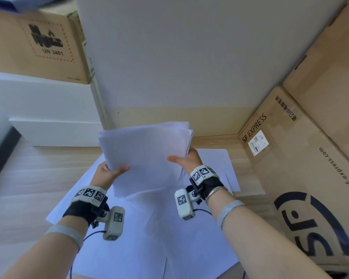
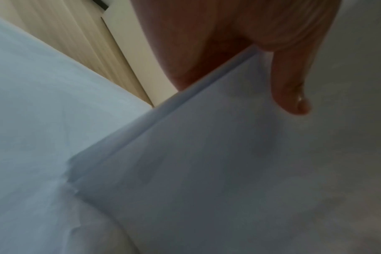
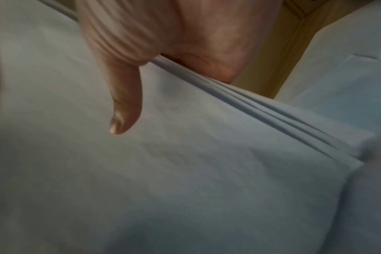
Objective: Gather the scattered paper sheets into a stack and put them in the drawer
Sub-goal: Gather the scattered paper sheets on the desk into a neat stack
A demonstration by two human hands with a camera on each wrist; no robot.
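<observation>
A stack of white paper sheets (image 1: 147, 152) is held up above the wooden desk, tilted toward me, its edges a little uneven. My left hand (image 1: 111, 172) pinches its left edge, thumb on the front face. My right hand (image 1: 186, 160) grips the right edge the same way. In the left wrist view the thumb (image 2: 292, 82) presses on the stack (image 2: 207, 163). In the right wrist view the thumb (image 3: 124, 96) lies on the top sheet (image 3: 185, 171), and the stack's layered edge (image 3: 272, 113) shows. More loose sheets (image 1: 141, 228) lie on the desk beneath. No drawer is in view.
A large SF Express cardboard box (image 1: 302, 158) stands on the right. A brown box marked UN 3481 (image 1: 38, 45) sits on white boxes (image 1: 48, 109) at the left. A white panel (image 1: 189, 53) rises behind the desk (image 1: 28, 188).
</observation>
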